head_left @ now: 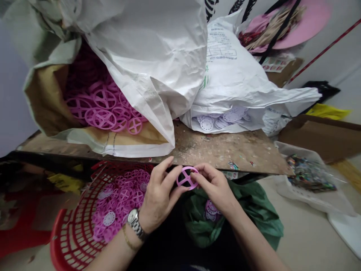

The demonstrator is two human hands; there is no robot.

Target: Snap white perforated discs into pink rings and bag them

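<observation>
Between my two hands is a pink plastic ring with a cross inside [187, 178], held up just in front of the table edge. My left hand [160, 190] pinches its left side between thumb and fingers. On its right side, the thumb and fingers of my right hand [211, 184] are closed. Below to the left, a red plastic basket [70, 233] holds many similar pink rings [124, 194] and a few pale discs [109, 218]. Under my right hand lies a green cloth or bag [254, 203] with pink and pale pieces [211, 210] in it.
On the wooden table [220, 148], a large open paper sack [135, 149] spills pink rings, and a white sack [234, 71] beside it shows pale discs [207, 123]. A clear plastic bag [310, 180] and a cardboard box [321, 139] stand at the right.
</observation>
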